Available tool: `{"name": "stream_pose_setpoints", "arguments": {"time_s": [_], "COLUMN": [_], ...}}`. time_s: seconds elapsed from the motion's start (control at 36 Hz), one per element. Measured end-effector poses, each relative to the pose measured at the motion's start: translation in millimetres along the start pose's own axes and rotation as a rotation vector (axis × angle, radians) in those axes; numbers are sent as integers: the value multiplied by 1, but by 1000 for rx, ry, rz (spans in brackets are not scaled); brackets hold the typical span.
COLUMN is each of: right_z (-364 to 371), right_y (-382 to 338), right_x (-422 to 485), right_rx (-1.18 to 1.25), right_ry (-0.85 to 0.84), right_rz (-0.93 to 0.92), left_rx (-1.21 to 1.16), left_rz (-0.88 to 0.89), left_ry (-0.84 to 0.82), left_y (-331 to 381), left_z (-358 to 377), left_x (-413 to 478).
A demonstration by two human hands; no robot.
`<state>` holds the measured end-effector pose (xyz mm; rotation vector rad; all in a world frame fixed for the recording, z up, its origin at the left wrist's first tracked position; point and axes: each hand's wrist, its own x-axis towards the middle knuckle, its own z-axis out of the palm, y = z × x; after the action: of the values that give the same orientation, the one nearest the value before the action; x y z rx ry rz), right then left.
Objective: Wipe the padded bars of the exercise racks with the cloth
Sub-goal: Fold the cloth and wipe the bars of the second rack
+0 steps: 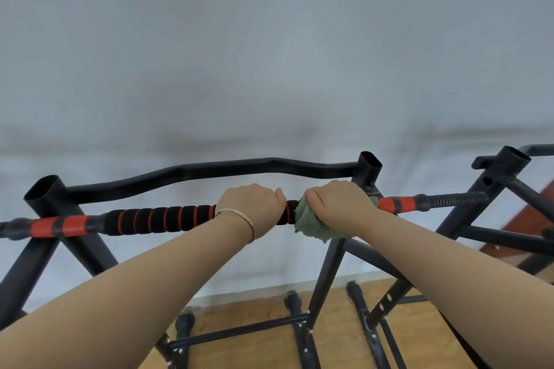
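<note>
The bar (159, 219) is lying crosswise in front of the person, its long axis running left to right and rising slightly toward the right, resting across the rack (45, 198). The left hand (250, 208) is curling over the foam near its middle and gripping it, steadying the bar. Just beside it, the right hand (338, 207) is clasping the cloth (311, 229), which is bunching round the bar and hanging a little below it; the fingertips are hidden underneath, so how far the cloth is wrapping round is probably not knowable from here. The right hand is the one working. The longer stretch of bare foam is lying to the left, beyond the left hand, which is sitting in the cloth's way; to the right only a short run is remaining before the red collar (389, 204).
</note>
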<state>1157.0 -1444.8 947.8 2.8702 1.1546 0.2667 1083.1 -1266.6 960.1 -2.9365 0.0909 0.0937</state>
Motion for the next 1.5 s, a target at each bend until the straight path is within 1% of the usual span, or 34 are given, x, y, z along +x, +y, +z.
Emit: {"name": "stream_pose_setpoints", "arguments": {"time_s": [0.03, 0.06, 0.11, 0.14, 0.17, 0.22, 0.28, 0.33, 0.36, 0.42, 0.47, 0.53, 0.58, 0.64, 0.72, 0.75, 0.86, 0.94, 0.97, 1.03, 1.06, 1.08, 1.14, 1.17, 1.19, 1.22, 1.25, 1.31, 1.36, 1.42, 1.47, 1.5], "right_z": [-2, -5, -11, -14, -16, -17, -15, -12, -10, -1, 10, 21, 28, 32, 32, 33, 27, 17, 12, -4, -11, -15, -17, -17, -16, -13, -10, -3, 7, 12, 16, 16], "right_y": [0, 0, 3, 4, 5, 6, 4, 0, -2, 0, 4, 7, 9, 9, 5, 5, 4, 1, 1, 0, 2, 3, 2, 1, -3, -6, -8, -11, -14, -13, -8, -6], "right_x": [2, 5, 15, 20, 24, 28, 24, 16, 12, 3, -3, -5, -2, 1, -1, 0, 8, 14, 18, 29, 36, 40, 42, 39, 34, 28, 21, 7, -3, -9, -8, -7], "right_rx": [45, 95, 251, 335, 396, 429, 433, 377, 300, 116, -31, -59, -38, -36, -27, -44, -74, -123, -90, 61, 144, 231, 327, 292, 239, 136, 35, -4, -7, -31, -33, -38], "right_ry": [-30, -99, -313, -408, -462, -477, -417, -284, -205, -37, 125, 247, 377, 475, 519, 509, 399, 241, 155, -79, -201, -263, -326, -316, -243, -144, -84, -10, 57, 164, 228, 235], "right_rz": [33, 63, 149, 192, 218, 214, 203, 165, 133, 80, 75, 40, -37, -110, -155, -142, -93, -44, 4, 61, 94, 116, 128, 147, 160, 123, 104, 96, 58, 26, 6, 1], "left_rx": [45, 56, 140, 145, 147, 91, -53, -250, -349, -573, -653, -678, -661, -517, -218, -164, -73, -37, -13, 82, 108, 92, 84, 107, 134, 102, 12, -129, -324, -558, -644, -641], "left_rz": [14, 30, 57, 49, 45, 2, -44, -119, -164, -233, -265, -292, -299, -215, -93, -68, -52, -60, -40, -4, -22, -52, -88, -87, -56, -18, -12, -16, -97, -217, -298, -302], "left_ry": [45, 106, 213, 242, 270, 218, 116, -44, -144, -286, -402, -423, -349, -294, -211, -157, -10, 102, 144, 191, 223, 292, 403, 350, 292, 237, 196, 5, -211, -375, -428, -400], "left_y": [1, 4, 8, 9, 9, 9, 8, 0, -4, -12, -13, -11, -11, -11, -13, -13, -12, -13, -12, -9, -7, -7, -5, -4, -4, -6, -9, -16, -24, -29, -30, -29], "left_z": [3, 7, 15, 19, 22, 18, 8, -4, -10, -14, -16, -15, -15, -13, -9, -7, 2, 10, 12, 16, 18, 22, 28, 26, 25, 22, 17, 5, -8, -14, -12, -9], "left_x": [-4, -7, -13, -15, -16, -17, -13, -3, 3, 12, 15, 14, 13, 11, 8, 7, 7, 5, 3, -4, -8, -8, -11, -13, -15, -13, -10, 2, 10, 9, 8, 8]}}
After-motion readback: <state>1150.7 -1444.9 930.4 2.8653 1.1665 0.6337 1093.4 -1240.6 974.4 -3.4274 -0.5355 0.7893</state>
